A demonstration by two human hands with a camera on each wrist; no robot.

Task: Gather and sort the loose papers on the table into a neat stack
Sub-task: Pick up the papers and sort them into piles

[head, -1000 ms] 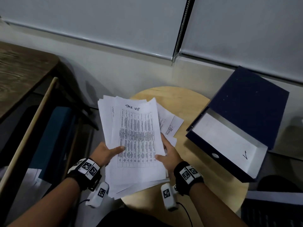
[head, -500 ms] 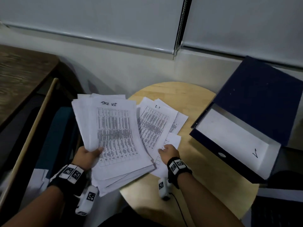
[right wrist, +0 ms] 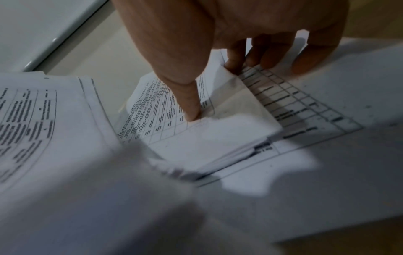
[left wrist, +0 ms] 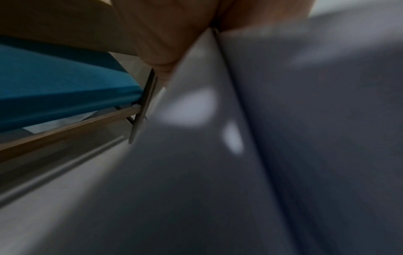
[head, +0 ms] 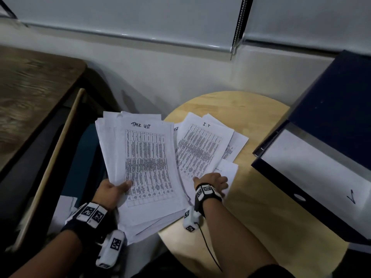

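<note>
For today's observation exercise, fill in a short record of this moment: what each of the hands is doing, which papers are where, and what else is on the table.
left hand: left hand holds the "TASK LIST" stack out past the table's left edge, thumb on top
right hand: right hand pinches the near corner of the "I.T" sheet, thumb above, fingers under
loose papers: more sheets fanned out under the "I.T" sheet on the round wooden table
other item: dark blue ring binder, open, at the table's right side
stage: gathering unfinished
</note>
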